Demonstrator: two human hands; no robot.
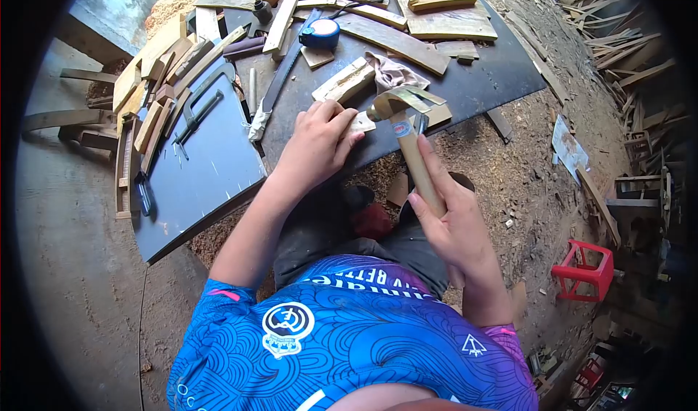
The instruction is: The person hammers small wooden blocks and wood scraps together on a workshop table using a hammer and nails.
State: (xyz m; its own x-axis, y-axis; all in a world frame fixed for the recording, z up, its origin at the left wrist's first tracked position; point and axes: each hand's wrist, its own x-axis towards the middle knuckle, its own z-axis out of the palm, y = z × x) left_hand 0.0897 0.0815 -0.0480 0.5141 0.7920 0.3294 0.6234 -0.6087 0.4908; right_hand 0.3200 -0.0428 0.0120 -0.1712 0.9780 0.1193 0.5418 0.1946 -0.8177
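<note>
My right hand [451, 218] grips the wooden handle of a claw hammer [407, 131], whose metal head hangs just above the near edge of the dark worktop [480, 84]. My left hand [316, 146] presses its fingers on a small pale wood piece [361, 124] at that same edge, right next to the hammer head. A larger light wooden block [343, 82] lies just beyond my left hand, with a crumpled cloth [392, 73] beside it.
Wood offcuts and planks [396, 40] litter the worktop, with a blue tape measure [320, 33], a handsaw [280, 77] and a clamp [196, 113]. Sawdust covers the ground. A red plastic stool [585, 269] stands at the right; stacked timber [618, 47] lies beyond.
</note>
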